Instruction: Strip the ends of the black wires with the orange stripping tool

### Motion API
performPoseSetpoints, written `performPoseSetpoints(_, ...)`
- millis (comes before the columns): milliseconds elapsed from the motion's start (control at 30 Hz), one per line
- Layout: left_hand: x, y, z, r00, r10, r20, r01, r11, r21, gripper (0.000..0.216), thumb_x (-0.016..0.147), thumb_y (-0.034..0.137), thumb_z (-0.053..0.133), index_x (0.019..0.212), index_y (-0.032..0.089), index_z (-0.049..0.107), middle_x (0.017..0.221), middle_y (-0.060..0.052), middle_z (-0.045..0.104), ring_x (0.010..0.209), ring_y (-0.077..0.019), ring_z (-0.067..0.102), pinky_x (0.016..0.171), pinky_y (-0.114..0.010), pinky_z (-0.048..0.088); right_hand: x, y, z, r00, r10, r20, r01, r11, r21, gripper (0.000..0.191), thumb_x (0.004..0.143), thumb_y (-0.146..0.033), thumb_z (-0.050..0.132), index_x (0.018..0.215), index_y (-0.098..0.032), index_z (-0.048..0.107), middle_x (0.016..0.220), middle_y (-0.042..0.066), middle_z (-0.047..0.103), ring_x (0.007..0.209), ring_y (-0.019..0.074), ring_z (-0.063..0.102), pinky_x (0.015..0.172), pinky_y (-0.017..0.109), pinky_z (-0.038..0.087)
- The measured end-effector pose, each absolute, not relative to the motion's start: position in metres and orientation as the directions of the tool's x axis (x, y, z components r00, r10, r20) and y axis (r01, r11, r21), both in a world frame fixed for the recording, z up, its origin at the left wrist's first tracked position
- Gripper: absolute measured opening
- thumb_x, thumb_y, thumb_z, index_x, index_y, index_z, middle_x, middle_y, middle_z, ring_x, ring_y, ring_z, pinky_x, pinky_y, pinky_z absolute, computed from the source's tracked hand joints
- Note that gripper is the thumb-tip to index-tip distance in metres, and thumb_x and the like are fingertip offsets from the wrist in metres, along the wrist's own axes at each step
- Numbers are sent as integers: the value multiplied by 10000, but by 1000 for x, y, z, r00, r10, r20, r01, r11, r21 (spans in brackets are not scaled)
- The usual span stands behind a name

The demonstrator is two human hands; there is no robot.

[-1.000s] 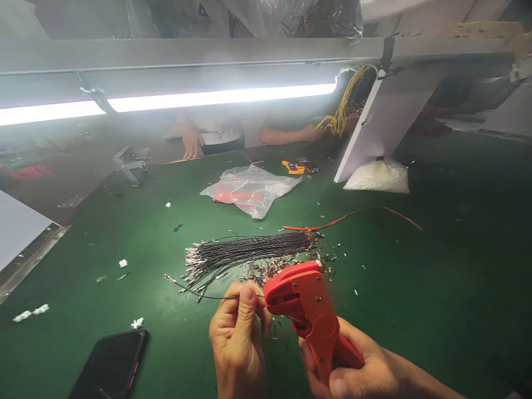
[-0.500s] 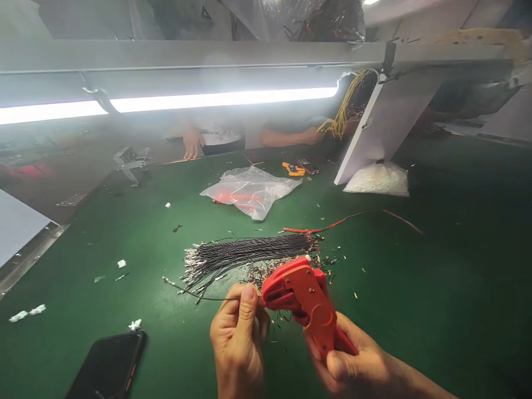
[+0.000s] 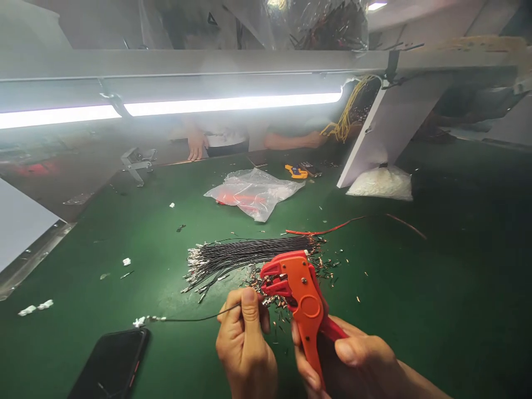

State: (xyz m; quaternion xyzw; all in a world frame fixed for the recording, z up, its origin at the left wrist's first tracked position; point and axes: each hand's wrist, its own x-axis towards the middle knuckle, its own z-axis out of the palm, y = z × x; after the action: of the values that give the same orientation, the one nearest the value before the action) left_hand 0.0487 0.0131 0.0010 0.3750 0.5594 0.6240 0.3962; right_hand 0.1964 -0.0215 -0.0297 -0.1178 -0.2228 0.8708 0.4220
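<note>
A thin black wire [image 3: 189,320] is pinched between the thumb and fingers of my left hand [image 3: 247,346]. Its terminal end reaches left to just above the phone; the other end is hidden by my fingers. My right hand [image 3: 363,357] is wrapped around the handles of a red and orange wire stripper [image 3: 306,299]. The stripper's jaws are apart and close to my left fingertips, and its handles are spread. Behind them lies a bundle of black wires [image 3: 249,252], with metal terminals at its left end. Small wire offcuts [image 3: 280,318] are scattered under the jaws.
A black phone [image 3: 110,363] lies at front left. Farther back are a clear plastic bag [image 3: 257,191] with something red inside, a yellow tool [image 3: 296,171], a red wire [image 3: 332,226] and a bag of white pieces [image 3: 380,184]. A co-worker's hand [image 3: 197,145] rests at the far edge.
The wire stripper has tilted more upright and its handles have spread apart. The wire's terminal end has swung down and left toward the phone. The view has shifted slightly.
</note>
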Motion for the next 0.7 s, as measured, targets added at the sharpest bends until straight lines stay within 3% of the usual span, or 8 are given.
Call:
performPoseSetpoints(100, 50, 11, -1, -423, 900, 102, 78, -76, 994, 483, 886, 603, 561, 611, 207, 566, 554, 34, 460, 578, -115, 416, 561, -240, 342, 195, -20, -30, -628, 778, -24, -691, -571, -443, 460, 704, -312, 631, 1093, -67, 619, 747, 88, 633, 554, 155, 577, 559, 270, 426)
performPoseSetpoints(267, 43, 22, -1, -453, 887, -91, -169, 14, 985, 449, 799, 619, 662, 664, 204, 557, 528, 73, 426, 481, -81, 353, 465, -220, 278, 202, -15, -17, -592, 806, -19, -713, -534, -455, 511, 617, -229, 633, 1111, -98, 632, 831, 66, 613, 650, 162, 555, 653, 318, 459)
performPoseSetpoints(333, 37, 27, -4, -506, 859, -76, -181, -19, 983, 428, 770, 593, 706, 664, 204, 564, 530, 76, 426, 482, -82, 345, 464, -224, 264, 210, -12, -8, -512, 859, -4, -763, -457, -457, 489, 623, -287, 643, 1089, -142, 635, 834, 33, 560, 678, 166, 512, 672, 344, 461)
performPoseSetpoints(400, 34, 29, -8, -493, 870, 18, -83, -67, 994, 417, 797, 585, 683, 649, 208, 584, 536, 59, 448, 509, -103, 371, 507, -245, 286, 217, -9, -2, -420, 907, 4, -751, -345, -563, 446, 699, -365, 654, 1097, -167, 626, 851, 34, 544, 707, 182, 506, 694, 370, 459)
performPoseSetpoints(567, 43, 17, -17, -286, 889, 359, 313, -267, 911, 425, 924, 522, 543, 624, 231, 621, 564, 18, 528, 602, -159, 421, 745, -329, 308, 225, -8, -2, -85, 996, 39, -410, 1, -912, 337, 864, -391, 656, 1164, -258, 581, 1008, 53, 589, 876, 230, 552, 814, 395, 451)
performPoseSetpoints(700, 60, 6, -19, -186, 867, 462, 356, -379, 854, 330, 963, 417, 520, 701, 249, 631, 573, 45, 522, 575, -148, 398, 785, -342, 256, 231, -6, -8, 189, 968, 165, 56, 157, -986, 305, 922, -373, 627, 1209, -311, 545, 1146, 46, 576, 1071, 253, 523, 990, 436, 383)
